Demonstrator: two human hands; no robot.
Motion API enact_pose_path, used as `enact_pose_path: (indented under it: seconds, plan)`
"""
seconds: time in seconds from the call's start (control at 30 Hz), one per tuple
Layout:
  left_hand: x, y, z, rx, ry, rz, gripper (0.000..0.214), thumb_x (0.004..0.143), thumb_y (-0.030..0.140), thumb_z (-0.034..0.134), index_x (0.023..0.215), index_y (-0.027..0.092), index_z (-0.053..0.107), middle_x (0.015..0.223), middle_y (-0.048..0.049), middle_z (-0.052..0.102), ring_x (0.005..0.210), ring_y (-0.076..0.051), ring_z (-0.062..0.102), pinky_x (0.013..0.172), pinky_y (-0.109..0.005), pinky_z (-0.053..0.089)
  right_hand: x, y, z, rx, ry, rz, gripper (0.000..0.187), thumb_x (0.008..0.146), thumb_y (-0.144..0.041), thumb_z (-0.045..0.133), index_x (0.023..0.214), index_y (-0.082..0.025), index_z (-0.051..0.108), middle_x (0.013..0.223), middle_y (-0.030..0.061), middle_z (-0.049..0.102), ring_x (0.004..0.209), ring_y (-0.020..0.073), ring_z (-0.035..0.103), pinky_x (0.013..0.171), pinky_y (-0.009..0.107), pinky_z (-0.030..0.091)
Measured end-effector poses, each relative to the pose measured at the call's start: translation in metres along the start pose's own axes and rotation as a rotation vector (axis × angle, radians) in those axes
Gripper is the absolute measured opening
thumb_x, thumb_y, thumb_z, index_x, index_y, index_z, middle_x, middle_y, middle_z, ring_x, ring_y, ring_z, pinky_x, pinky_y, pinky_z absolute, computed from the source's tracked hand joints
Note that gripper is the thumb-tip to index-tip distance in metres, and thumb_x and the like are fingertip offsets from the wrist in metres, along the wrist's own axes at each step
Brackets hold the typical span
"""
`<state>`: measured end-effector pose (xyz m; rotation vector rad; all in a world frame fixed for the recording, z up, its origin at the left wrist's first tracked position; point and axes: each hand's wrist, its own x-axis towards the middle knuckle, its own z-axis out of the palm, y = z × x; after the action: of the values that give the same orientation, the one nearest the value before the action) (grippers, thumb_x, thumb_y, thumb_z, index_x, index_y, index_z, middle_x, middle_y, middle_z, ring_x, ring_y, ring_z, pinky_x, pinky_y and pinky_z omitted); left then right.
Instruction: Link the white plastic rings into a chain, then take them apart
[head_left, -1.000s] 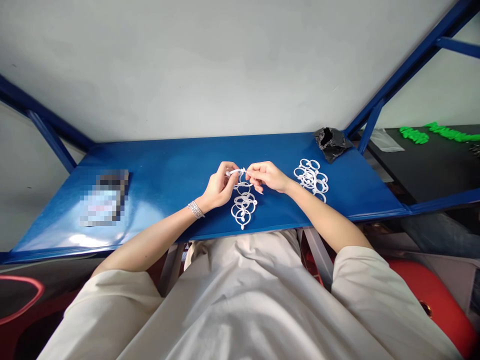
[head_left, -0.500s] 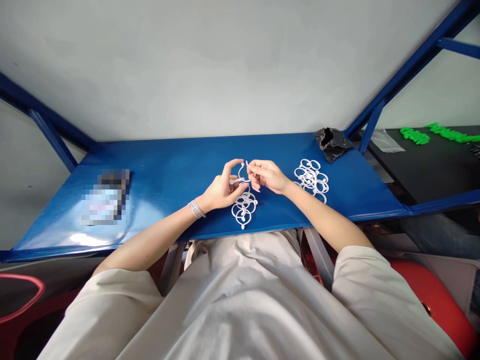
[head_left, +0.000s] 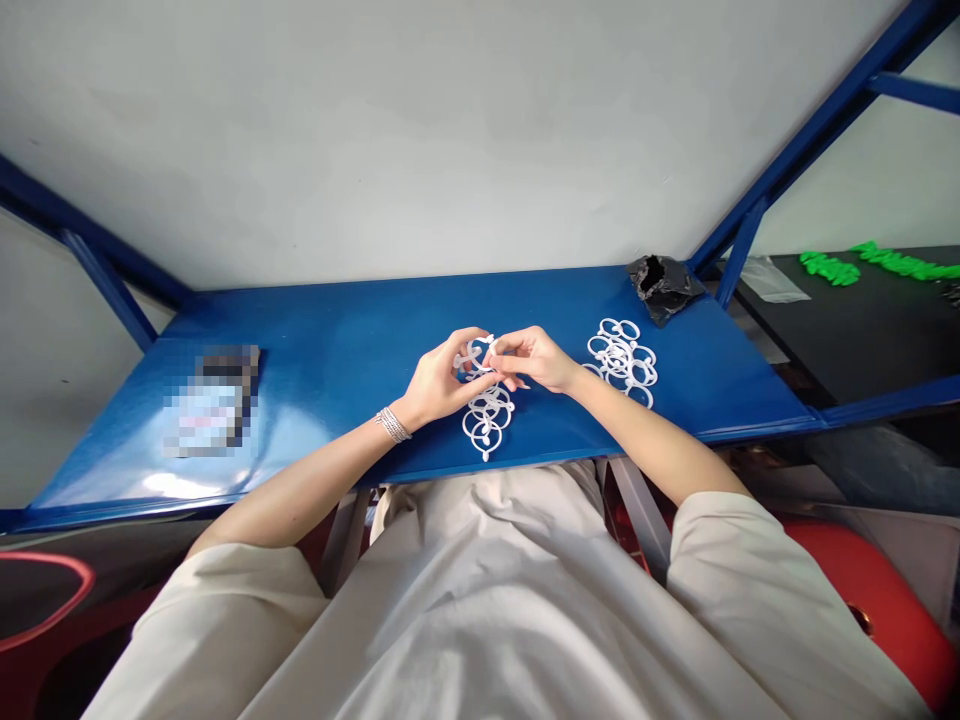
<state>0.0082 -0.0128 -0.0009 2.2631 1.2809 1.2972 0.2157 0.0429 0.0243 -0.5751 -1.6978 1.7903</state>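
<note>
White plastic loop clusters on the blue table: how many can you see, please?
2. One white loop cluster lies on the blue table, right of the right hand. The other lies below the left hand, its upper loops reaching the fingers; more may be hidden there.

- The left hand (head_left: 439, 380), wearing silver bracelets (head_left: 393, 424), and the right hand (head_left: 534, 358) pinch a white plastic loop (head_left: 474, 352) between their fingers, above a blue metal table (head_left: 360, 330).
- A string of linked white rings (head_left: 487, 422) lies just below the hands.
- A second cluster of white rings (head_left: 622, 362) lies beside the right hand.
- A crumpled black plastic bag (head_left: 663, 286) sits at the table's far edge.
- A blurred object (head_left: 214, 400) lies on the table, well left of the hands.
- Green pieces (head_left: 829, 267) lie on a dark surface beyond the table's right end.
</note>
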Motion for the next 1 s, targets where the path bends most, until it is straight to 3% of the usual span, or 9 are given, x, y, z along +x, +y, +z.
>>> enact_pose_path:
  seconds: [0.1, 0.27, 0.4, 0.53, 0.63, 0.77, 0.9, 1.0]
  plan:
    - [0.002, 0.001, -0.002, 0.071, 0.027, 0.049, 0.048, 0.093, 0.057, 0.076, 0.123, 0.019, 0.067, 0.093, -0.0041, 0.069, 0.067, -0.012, 0.059, 0.062, -0.024, 0.047, 0.001, 0.002, 0.0, -0.097, 0.036, -0.039, 0.044, 0.078, -0.053, 0.09, 0.085, -0.012, 0.076, 0.063, 0.0016, 0.07, 0.045, 0.0118, 0.061, 0.038, 0.021, 0.04]
    - [0.002, 0.0, -0.003, 0.089, 0.047, 0.096, 0.039, 0.096, 0.047, 0.075, 0.122, 0.018, 0.071, 0.08, 0.0004, 0.064, 0.055, -0.009, 0.046, 0.055, -0.024, 0.041, 0.003, 0.005, -0.001, -0.147, 0.106, -0.079, 0.048, 0.073, -0.053, 0.094, 0.091, -0.014, 0.072, 0.074, 0.0023, 0.073, 0.052, 0.0137, 0.066, 0.04, 0.022, 0.044]
    - [0.0, 0.001, -0.004, 0.058, 0.014, 0.092, 0.041, 0.093, 0.047, 0.075, 0.122, 0.018, 0.073, 0.074, 0.0021, 0.059, 0.051, -0.008, 0.038, 0.051, -0.026, 0.037, -0.001, 0.004, 0.002, -0.182, 0.175, -0.183, 0.044, 0.085, -0.053, 0.085, 0.106, -0.019, 0.068, 0.086, 0.0019, 0.073, 0.056, 0.0124, 0.066, 0.047, 0.024, 0.049]
    - [0.001, 0.002, -0.005, -0.011, -0.038, 0.074, 0.045, 0.09, 0.053, 0.076, 0.119, 0.018, 0.074, 0.073, 0.0019, 0.058, 0.052, -0.009, 0.039, 0.051, -0.027, 0.037, -0.007, 0.005, 0.004, -0.313, 0.169, -0.215, 0.035, 0.095, -0.055, 0.074, 0.095, -0.021, 0.068, 0.076, 0.0019, 0.068, 0.061, 0.0156, 0.065, 0.056, 0.028, 0.052]
    - [0.002, 0.005, -0.006, -0.043, -0.055, 0.029, 0.046, 0.088, 0.059, 0.079, 0.111, 0.019, 0.075, 0.07, 0.0021, 0.057, 0.052, -0.01, 0.041, 0.052, -0.028, 0.037, -0.008, 0.006, 0.004, -0.339, 0.152, -0.203, 0.036, 0.094, -0.056, 0.076, 0.091, -0.021, 0.066, 0.082, 0.0037, 0.071, 0.065, 0.0167, 0.065, 0.059, 0.03, 0.053]
    - [0.003, 0.008, -0.01, -0.052, -0.061, 0.032, 0.033, 0.091, 0.052, 0.076, 0.089, 0.019, 0.074, 0.062, 0.0027, 0.052, 0.051, -0.01, 0.041, 0.052, -0.027, 0.036, -0.007, 0.01, 0.006, -0.26, 0.115, -0.196, 0.037, 0.092, -0.056, 0.078, 0.089, -0.021, 0.067, 0.076, 0.0027, 0.069, 0.062, 0.0168, 0.065, 0.057, 0.03, 0.052]
    - [0.004, 0.009, -0.013, -0.051, -0.107, 0.06, 0.027, 0.094, 0.045, 0.071, 0.087, 0.019, 0.075, 0.057, 0.0038, 0.049, 0.051, -0.01, 0.041, 0.052, -0.027, 0.035, -0.003, 0.012, 0.008, -0.179, 0.099, -0.198, 0.04, 0.089, -0.057, 0.081, 0.083, -0.019, 0.067, 0.071, 0.0016, 0.067, 0.057, 0.0148, 0.061, 0.054, 0.029, 0.051]
    - [0.005, 0.008, -0.011, -0.065, -0.094, 0.03, 0.028, 0.091, 0.046, 0.074, 0.089, 0.018, 0.074, 0.063, 0.0024, 0.056, 0.053, -0.01, 0.044, 0.054, -0.026, 0.039, 0.0, 0.008, 0.001, -0.215, 0.095, -0.177, 0.043, 0.086, -0.059, 0.082, 0.09, -0.018, 0.071, 0.074, 0.0031, 0.07, 0.06, 0.0158, 0.064, 0.055, 0.029, 0.052]
